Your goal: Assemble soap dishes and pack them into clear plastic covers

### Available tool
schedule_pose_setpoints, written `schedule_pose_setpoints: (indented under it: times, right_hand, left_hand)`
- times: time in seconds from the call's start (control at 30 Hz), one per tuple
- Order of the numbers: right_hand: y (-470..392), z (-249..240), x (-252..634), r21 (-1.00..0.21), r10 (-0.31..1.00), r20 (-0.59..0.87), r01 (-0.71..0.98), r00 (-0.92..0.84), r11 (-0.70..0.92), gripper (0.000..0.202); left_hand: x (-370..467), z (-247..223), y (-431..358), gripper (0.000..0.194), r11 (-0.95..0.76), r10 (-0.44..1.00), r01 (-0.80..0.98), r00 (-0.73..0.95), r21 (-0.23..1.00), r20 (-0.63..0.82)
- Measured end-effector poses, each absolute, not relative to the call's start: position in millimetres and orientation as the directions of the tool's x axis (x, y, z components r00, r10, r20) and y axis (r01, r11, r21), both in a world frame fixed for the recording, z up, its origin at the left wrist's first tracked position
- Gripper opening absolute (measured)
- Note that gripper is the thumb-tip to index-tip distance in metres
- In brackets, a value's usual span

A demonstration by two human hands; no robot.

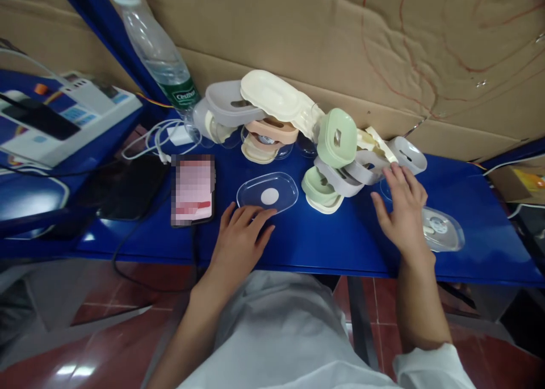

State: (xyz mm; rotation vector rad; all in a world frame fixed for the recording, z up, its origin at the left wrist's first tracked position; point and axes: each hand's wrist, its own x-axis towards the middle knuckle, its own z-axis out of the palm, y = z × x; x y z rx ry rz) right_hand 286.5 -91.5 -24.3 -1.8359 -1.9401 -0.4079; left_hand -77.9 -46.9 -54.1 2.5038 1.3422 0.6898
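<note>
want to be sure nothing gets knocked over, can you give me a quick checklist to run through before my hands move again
1. Left hand at the clear oval piece with the white round sticker: ok, fingers at its near edge.
2. Right hand touching the cream strip: cannot tell, fingertips overlap its end.
3. Smartphone apart from the left hand: ok, but close beside it.
4. Light green oval piece lying flat: not ok, it sits tilted on the pile.
5. Pile steady: cannot tell.
6. Clear oval piece with the printed label unobstructed: not ok, the right hand partly hides it.
</note>
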Motion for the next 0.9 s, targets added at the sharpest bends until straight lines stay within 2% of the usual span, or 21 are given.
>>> schedule_pose_setpoints:
  times: [0.17,0.3,0.47,0.6,0.8,0.9]
  right_hand:
    - [-67.2,-25.1,290.6,-0.042,0.879,0.467,0.991,-0.096,0.131,0.047]
    - [-71.6,-21.4,293.6,-0.066,0.828,0.555,0.989,-0.074,0.133,0.043]
    - [-95.5,-13.1,270.4,-0.136,0.766,0.643,0.982,-0.012,0.130,0.046]
    - [-126.7,-21.7,243.9,-0.133,0.672,0.738,0.964,-0.058,0.230,0.059]
    - [-160.9,-54.1,229.8,-0.134,0.679,0.728,0.952,-0.093,0.275,0.064]
    - [-166.2,-66.0,235.8,-0.141,0.698,0.710,0.952,-0.094,0.271,0.060]
  left_hand:
    - [-105.1,-34.3,-60.1,0.023,-0.553,0.803,0.569,0.560,0.609,0.205]
    - [-108.6,-13.8,-62.1,0.022,-0.474,0.831,0.479,0.521,0.739,0.195]
    - [-102.8,-10.0,-60.4,0.020,-0.480,0.827,0.394,0.501,0.784,0.254]
    - [-103.2,-16.6,-63.6,0.023,-0.458,0.830,0.349,0.498,0.818,0.252]
    - [-94.4,-23.1,-57.4,0.029,-0.212,0.959,0.374,0.259,0.903,0.118]
    - [-86.5,-29.6,-48.0,0.038,-0.119,0.974,0.334,0.221,0.935,0.045]
